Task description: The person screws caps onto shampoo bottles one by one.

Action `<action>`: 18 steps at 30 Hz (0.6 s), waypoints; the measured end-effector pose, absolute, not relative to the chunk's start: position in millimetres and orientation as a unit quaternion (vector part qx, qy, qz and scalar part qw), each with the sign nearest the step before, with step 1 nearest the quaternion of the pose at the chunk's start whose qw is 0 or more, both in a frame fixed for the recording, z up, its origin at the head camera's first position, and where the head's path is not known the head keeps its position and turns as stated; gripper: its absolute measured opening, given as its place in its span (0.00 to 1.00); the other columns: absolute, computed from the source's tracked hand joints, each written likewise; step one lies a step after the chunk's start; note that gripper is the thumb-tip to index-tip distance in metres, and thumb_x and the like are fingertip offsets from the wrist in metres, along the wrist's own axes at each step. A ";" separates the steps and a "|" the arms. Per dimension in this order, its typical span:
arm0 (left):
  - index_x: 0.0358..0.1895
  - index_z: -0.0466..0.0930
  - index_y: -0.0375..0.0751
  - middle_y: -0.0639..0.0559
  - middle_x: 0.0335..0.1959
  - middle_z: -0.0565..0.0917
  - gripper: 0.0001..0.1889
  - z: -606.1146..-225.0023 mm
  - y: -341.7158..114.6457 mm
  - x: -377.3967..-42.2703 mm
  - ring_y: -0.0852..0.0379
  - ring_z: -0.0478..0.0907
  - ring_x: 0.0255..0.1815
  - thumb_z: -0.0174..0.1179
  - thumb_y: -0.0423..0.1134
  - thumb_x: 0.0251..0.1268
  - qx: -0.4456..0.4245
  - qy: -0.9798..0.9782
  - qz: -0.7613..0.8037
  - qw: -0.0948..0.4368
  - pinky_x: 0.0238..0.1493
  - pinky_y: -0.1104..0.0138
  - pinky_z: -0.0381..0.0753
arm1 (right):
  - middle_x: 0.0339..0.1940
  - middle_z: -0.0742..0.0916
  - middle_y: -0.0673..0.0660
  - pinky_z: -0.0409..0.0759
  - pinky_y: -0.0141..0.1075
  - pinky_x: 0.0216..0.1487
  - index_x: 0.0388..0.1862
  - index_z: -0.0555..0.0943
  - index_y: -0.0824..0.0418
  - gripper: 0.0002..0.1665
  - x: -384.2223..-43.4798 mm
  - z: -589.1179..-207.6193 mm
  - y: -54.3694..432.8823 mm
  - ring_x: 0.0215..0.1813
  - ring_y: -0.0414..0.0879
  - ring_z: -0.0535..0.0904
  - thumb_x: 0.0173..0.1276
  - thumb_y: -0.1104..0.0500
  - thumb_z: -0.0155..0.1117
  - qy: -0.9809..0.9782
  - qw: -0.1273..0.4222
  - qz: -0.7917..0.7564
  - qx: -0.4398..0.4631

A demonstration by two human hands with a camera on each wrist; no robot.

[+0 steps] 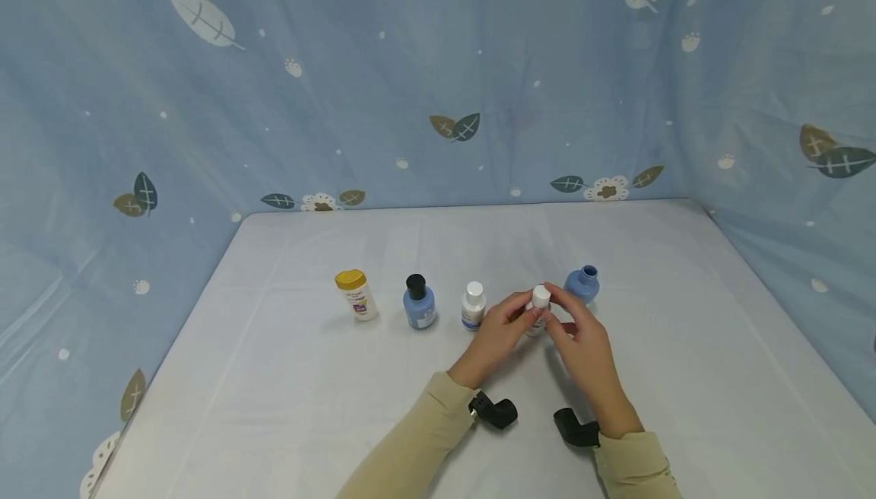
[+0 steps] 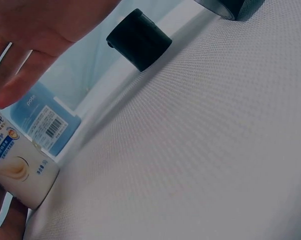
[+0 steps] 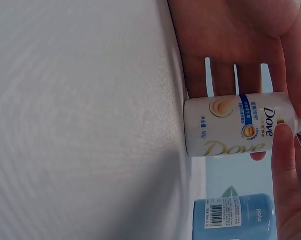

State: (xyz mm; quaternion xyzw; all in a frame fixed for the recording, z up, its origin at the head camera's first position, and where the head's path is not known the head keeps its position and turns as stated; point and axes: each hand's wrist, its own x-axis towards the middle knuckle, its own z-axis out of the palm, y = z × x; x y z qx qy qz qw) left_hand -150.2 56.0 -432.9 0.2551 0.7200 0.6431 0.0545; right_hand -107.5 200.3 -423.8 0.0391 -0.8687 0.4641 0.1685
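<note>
A small white Dove bottle (image 1: 537,325) with a white cap (image 1: 541,296) stands upright between both hands. From the left, my left hand (image 1: 502,334) holds it, thumb and fingers near the cap; some fingers show behind the bottle in the right wrist view. On the other side my right hand (image 1: 583,347) pinches it high up, a finger beside the cap and the thumb below, on the shoulder. The bottle's base appears to meet the table in the left wrist view. Just beyond the right hand is an open, capless blue bottle (image 1: 580,285).
A row runs leftward on the white table (image 1: 274,400): a white capped bottle (image 1: 473,307), a blue bottle with black cap (image 1: 420,309), and a white bottle with yellow lid (image 1: 358,297). Black wrist mounts (image 1: 498,412) sit on both wrists. Blue leaf-print cloth hangs behind.
</note>
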 end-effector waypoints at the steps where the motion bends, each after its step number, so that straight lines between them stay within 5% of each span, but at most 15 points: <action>1: 0.56 0.72 0.40 0.52 0.42 0.76 0.17 -432.8 56.0 -150.3 0.66 0.68 0.38 0.52 0.37 0.64 0.256 0.719 0.644 0.054 0.39 0.73 0.71 | 0.56 0.76 0.50 0.73 0.26 0.39 0.61 0.68 0.45 0.25 -107.3 -423.8 200.4 0.56 0.44 0.70 0.65 0.55 0.56 -0.870 0.167 0.463 0.037; 18: 0.57 0.72 0.40 0.52 0.45 0.76 0.18 -433.4 55.1 -151.3 0.66 0.69 0.39 0.52 0.37 0.64 0.261 0.710 0.651 0.064 0.41 0.72 0.72 | 0.55 0.77 0.51 0.75 0.28 0.38 0.61 0.69 0.45 0.24 -107.9 -424.1 201.9 0.53 0.47 0.72 0.65 0.54 0.55 -0.866 0.158 0.473 0.028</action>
